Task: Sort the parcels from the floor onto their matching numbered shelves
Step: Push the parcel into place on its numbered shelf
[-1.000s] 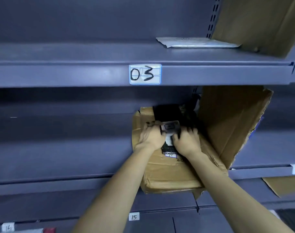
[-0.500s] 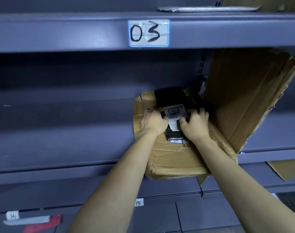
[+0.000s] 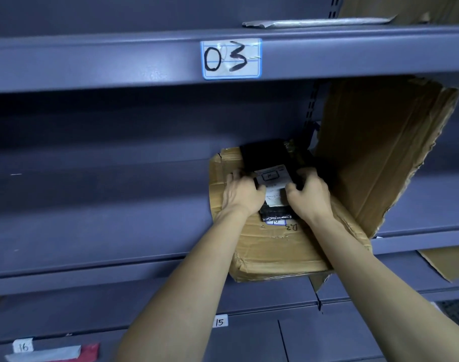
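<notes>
Two hands meet at the centre of the frame over a small black parcel (image 3: 271, 163): the left hand (image 3: 241, 193) has its fingers curled round the parcel's left edge, and the right hand (image 3: 308, 195) grips its right edge. The parcel lies on top of a flattened brown cardboard box (image 3: 270, 246) on the grey shelf (image 3: 105, 231) at mid-frame, beneath the shelf edge tagged "03" (image 3: 231, 58). A white label (image 3: 271, 176) on the parcel seems to read "10", though the small writing is not sure. The step in hand looks like the setting down of this parcel in its place; the next move likely calls for both hands to let go and draw back without dragging it off the box. Which number this shelf bears cannot be read, since its own tag is not in view. A torn cardboard sheet (image 3: 380, 152) at right hides the shelf's back corner. Tags "15" (image 3: 220, 322) and "16" (image 3: 23, 346) show at the lower edge, and the floor parcels lie out of view.
</notes>
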The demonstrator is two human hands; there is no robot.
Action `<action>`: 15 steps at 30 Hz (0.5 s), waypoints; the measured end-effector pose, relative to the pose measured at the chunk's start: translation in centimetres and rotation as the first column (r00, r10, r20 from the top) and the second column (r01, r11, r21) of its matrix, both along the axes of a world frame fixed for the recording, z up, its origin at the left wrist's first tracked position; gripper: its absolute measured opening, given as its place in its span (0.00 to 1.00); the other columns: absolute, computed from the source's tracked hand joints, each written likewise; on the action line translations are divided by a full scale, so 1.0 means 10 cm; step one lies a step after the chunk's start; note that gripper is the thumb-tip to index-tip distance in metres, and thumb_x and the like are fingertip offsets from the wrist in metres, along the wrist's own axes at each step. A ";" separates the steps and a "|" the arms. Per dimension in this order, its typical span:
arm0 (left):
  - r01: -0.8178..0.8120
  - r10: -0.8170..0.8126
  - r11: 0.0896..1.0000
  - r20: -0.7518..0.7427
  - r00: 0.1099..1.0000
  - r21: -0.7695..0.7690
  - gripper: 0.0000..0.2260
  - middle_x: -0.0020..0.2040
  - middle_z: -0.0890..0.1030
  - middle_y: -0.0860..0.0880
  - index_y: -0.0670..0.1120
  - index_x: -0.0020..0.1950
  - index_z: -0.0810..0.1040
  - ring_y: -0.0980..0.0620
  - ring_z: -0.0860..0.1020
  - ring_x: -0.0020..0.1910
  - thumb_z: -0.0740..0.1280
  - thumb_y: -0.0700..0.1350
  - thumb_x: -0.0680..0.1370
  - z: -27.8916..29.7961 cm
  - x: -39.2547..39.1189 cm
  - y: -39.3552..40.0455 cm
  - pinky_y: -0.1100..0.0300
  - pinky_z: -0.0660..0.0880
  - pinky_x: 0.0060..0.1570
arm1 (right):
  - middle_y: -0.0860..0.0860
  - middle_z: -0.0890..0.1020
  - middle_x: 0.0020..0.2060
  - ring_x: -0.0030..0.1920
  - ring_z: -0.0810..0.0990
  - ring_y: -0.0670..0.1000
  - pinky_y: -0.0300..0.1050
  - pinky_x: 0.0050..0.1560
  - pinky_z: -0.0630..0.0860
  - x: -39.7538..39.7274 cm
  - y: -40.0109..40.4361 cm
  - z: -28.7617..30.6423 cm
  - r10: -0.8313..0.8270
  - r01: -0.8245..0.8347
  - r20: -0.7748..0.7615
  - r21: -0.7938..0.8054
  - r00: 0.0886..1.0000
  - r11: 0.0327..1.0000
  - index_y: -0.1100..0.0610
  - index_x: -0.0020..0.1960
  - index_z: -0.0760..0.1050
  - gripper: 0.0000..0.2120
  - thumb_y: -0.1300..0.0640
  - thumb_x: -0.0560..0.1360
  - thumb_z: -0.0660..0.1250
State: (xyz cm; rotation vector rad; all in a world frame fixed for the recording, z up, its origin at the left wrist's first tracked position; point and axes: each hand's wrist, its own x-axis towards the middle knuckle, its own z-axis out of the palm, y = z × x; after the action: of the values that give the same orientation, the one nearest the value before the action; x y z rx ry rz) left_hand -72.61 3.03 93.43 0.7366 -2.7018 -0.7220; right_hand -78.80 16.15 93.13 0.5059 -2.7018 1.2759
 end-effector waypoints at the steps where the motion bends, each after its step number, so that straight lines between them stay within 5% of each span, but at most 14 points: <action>1: 0.002 -0.002 1.000 -0.002 1.000 -0.004 0.19 0.70 0.69 0.43 0.45 0.69 0.75 0.42 0.63 0.70 0.61 0.50 0.80 0.00 0.00 0.00 0.52 0.67 0.64 | 0.60 0.78 0.60 0.62 0.75 0.61 0.48 0.60 0.71 0.00 0.01 0.01 -0.001 0.001 0.009 -0.004 1.000 1.000 0.61 0.67 0.70 0.21 0.57 0.76 0.65; 11: 0.057 -0.026 0.978 0.152 0.988 -0.203 0.20 0.66 0.73 0.44 0.50 0.65 0.78 0.42 0.64 0.66 0.57 0.57 0.80 0.16 0.12 0.09 0.50 0.59 0.65 | 0.58 0.76 0.65 0.66 0.73 0.59 0.45 0.63 0.69 0.08 0.07 0.25 0.089 -0.099 0.180 0.050 0.980 0.994 0.58 0.72 0.67 0.25 0.54 0.76 0.66; 15: 0.035 -0.033 0.966 0.014 0.999 -0.256 0.18 0.66 0.75 0.47 0.52 0.65 0.77 0.44 0.64 0.70 0.59 0.56 0.79 0.36 0.25 0.11 0.53 0.53 0.67 | 0.59 0.76 0.65 0.66 0.73 0.58 0.43 0.61 0.68 0.21 0.15 0.43 0.119 -0.124 0.146 0.026 0.982 0.992 0.59 0.72 0.66 0.27 0.51 0.76 0.67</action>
State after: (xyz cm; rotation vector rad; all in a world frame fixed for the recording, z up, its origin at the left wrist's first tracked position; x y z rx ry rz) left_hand -70.14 4.09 97.06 0.6321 -2.7507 -0.3651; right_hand -76.71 17.68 97.41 0.6144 -2.8568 1.3463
